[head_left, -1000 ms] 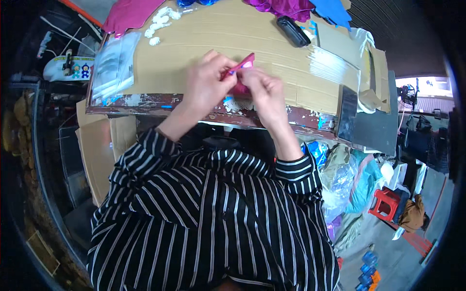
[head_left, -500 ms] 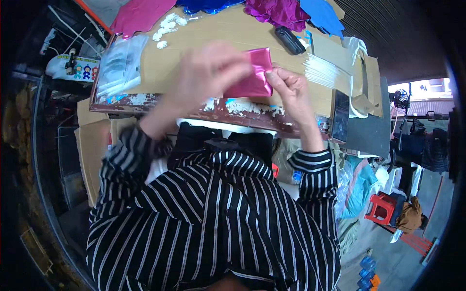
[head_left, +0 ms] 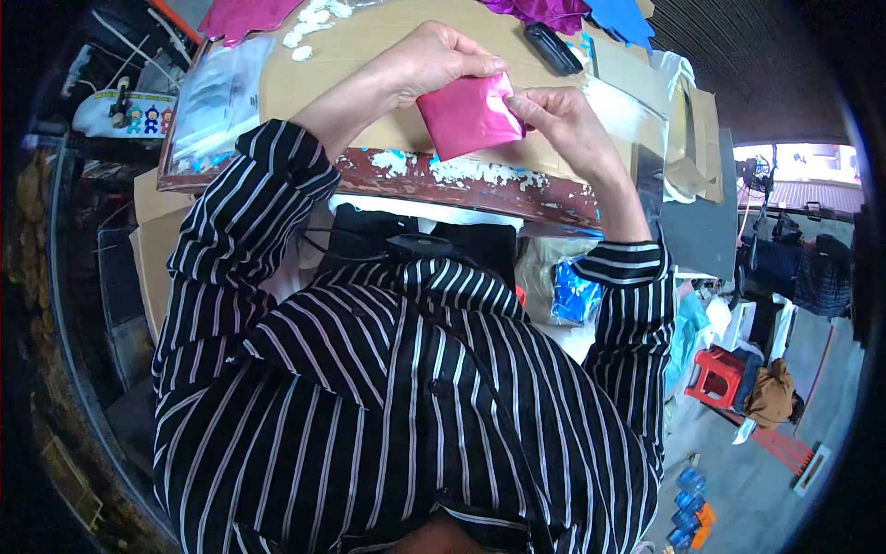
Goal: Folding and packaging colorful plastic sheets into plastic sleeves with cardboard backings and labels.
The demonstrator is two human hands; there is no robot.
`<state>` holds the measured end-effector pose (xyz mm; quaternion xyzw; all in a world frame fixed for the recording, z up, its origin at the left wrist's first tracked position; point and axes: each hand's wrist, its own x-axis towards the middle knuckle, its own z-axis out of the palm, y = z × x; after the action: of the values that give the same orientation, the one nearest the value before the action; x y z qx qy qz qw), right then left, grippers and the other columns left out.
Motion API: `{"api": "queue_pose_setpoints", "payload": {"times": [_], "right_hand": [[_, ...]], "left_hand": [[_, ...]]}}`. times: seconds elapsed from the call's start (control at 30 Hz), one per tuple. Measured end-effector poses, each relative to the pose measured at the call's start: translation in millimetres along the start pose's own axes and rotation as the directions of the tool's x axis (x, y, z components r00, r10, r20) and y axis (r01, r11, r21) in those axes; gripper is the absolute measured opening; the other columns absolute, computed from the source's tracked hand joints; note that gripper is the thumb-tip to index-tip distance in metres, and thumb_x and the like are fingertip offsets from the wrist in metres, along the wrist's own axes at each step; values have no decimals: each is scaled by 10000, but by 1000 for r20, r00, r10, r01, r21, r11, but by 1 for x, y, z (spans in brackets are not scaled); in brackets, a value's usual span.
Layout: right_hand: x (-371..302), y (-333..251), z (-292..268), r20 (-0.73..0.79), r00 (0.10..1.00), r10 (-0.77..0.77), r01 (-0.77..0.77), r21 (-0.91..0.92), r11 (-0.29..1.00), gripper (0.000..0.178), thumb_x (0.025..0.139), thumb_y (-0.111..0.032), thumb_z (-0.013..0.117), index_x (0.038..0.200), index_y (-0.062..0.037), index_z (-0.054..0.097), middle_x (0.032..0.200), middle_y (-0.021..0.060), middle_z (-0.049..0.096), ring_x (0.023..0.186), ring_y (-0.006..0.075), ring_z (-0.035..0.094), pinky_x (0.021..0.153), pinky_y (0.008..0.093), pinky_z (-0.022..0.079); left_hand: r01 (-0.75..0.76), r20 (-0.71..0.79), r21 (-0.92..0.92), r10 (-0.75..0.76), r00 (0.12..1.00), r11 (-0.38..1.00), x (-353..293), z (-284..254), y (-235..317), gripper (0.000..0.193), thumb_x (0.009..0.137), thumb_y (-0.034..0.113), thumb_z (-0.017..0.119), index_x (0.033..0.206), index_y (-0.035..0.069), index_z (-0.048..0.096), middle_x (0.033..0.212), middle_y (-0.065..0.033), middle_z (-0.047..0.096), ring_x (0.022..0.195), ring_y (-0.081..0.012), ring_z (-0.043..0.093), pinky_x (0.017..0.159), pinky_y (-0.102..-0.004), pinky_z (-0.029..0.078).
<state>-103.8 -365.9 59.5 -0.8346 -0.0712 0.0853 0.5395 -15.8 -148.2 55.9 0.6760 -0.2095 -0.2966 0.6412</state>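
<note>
A shiny pink packet [head_left: 464, 122], flat and roughly square, is held up above the near side of the worktable [head_left: 369, 143]. Reaching over from the left, my left hand [head_left: 437, 61] pinches its top edge between thumb and fingertips. My right hand [head_left: 569, 126] grips the right corner, the thumb lying on the front face. The packet is slightly tilted, its lower left corner pointing down. What it contains, if anything, cannot be made out.
Clear plastic bags [head_left: 221, 102] lie at the table's left. Pink cloth [head_left: 254, 17], purple cloth [head_left: 540, 20] and blue cloth [head_left: 623, 28] line the far edge. A black, handle-like object [head_left: 554, 49] rests near the cardboard's right side. A red stool [head_left: 715, 377] stands on the floor.
My left hand, blurred before, has moved up and right to the packet's top edge. The packet has turned and tilted, and my right hand has shifted slightly with its corner.
</note>
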Motion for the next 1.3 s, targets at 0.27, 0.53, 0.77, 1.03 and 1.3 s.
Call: {"api": "queue_pose_setpoints", "payload": {"times": [0.27, 0.53, 0.77, 1.03, 1.3], "right_hand": [[12, 6, -8, -40, 996, 74, -65, 188, 980, 170, 954, -150, 744, 1021, 4, 767, 866, 29, 743, 778, 93, 658, 759, 250, 531], [23, -4, -16, 9, 1000, 17, -18, 193, 981, 165, 919, -100, 769, 1033, 19, 754, 876, 51, 748, 768, 95, 663, 740, 255, 537], [-17, -16, -3, -146, 989, 4, 30, 231, 973, 87, 938, -39, 741, 979, 38, 745, 831, 19, 717, 738, 61, 622, 675, 222, 501], [-21, -12, -5, -176, 984, -4, 48, 245, 968, 79, 948, -30, 729, 996, 32, 740, 832, -3, 701, 751, 51, 605, 670, 208, 482], [-52, 5, -17, -291, 945, 147, -69, 263, 962, 77, 942, -41, 733, 981, 24, 745, 828, 2, 699, 735, 52, 600, 660, 212, 481]], "left_hand": [[-6, -244, -24, 0, 970, 1000, 7, 9, -14, 275, 928, 251, 786, 1052, 5, 787, 920, -108, 774, 774, -126, 726, 716, -251, 583], [-50, -206, -221, 4, 979, 974, 13, 1, -8, 299, 862, 219, 837, 1014, -33, 778, 912, -134, 769, 735, -166, 726, 693, -300, 601], [-236, -81, -58, 231, 970, 970, -27, 1, -1, 386, 884, 270, 825, 1104, -41, 765, 954, -129, 776, 833, -168, 730, 796, -300, 584], [-165, -92, -16, 163, 982, 986, -3, 20, 11, 274, 945, 255, 770, 1057, 6, 796, 931, -58, 778, 833, -101, 696, 773, -247, 551], [-88, -123, 86, 98, 988, 992, 25, 61, 8, 306, 974, 287, 733, 898, -5, 787, 783, -1, 748, 693, -49, 636, 640, -251, 511]]}}
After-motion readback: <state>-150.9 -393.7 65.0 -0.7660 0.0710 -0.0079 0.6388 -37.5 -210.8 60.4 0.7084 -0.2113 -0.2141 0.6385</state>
